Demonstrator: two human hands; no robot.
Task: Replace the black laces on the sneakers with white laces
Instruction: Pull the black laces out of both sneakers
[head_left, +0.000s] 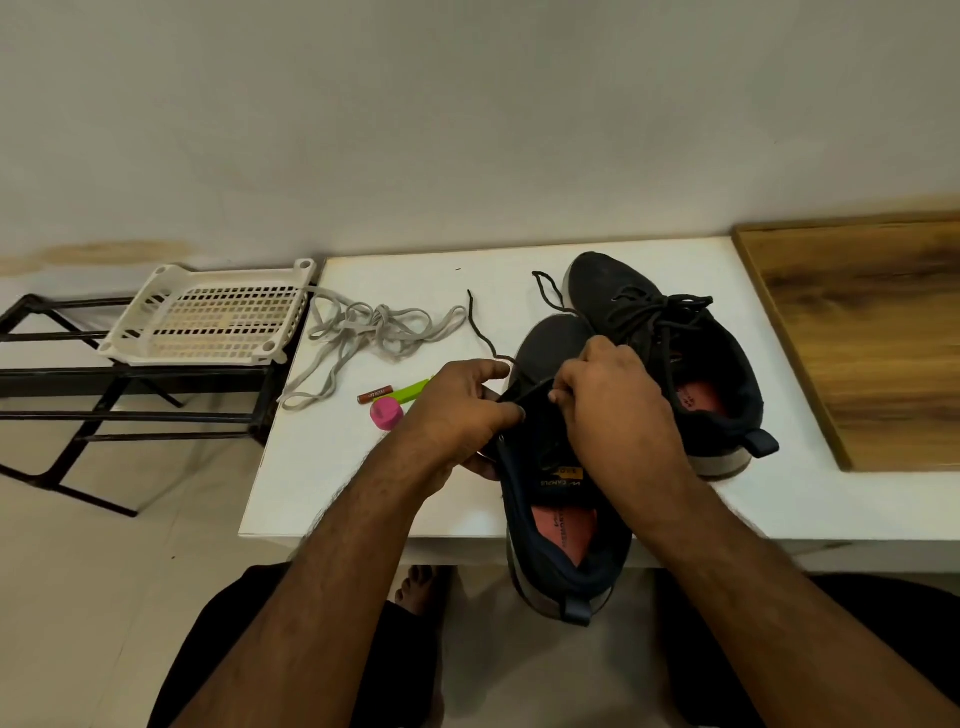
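On the white rectangular surface (363, 483) two dark navy fabric sneakers with salmon-pink insoles stood side by side, and the nearer sneaker (566, 519), its heel overhanging the front edge, was the one being worked on. The left hand (462, 415) had its grip curled round the sneaker's left collar, steadying it, while the right hand (613, 400) was bent over the eyelet rows, its fingertips seemingly pinching the thin black lace (480, 332); the pinch itself was partly hidden by the knuckles. That lace's free end trailed away across the surface to the left, so the unthreading looked to be under way on this shoe. To do it well, the steadying grip would probably need to hold the upper firmly while the lace was drawn out one crossing at a time, pulled along the line of each eyelet instead of yanked sideways, so the tip would not snag. The farther sneaker (670, 358) lay behind and to the right, touching the first, with its black lace (660, 312) threaded. By count: two sneakers, two black laces, and one tangled heap of flat pale-grey white laces (374, 327) lying left of the shoes, whose number could not be told from the tangle.
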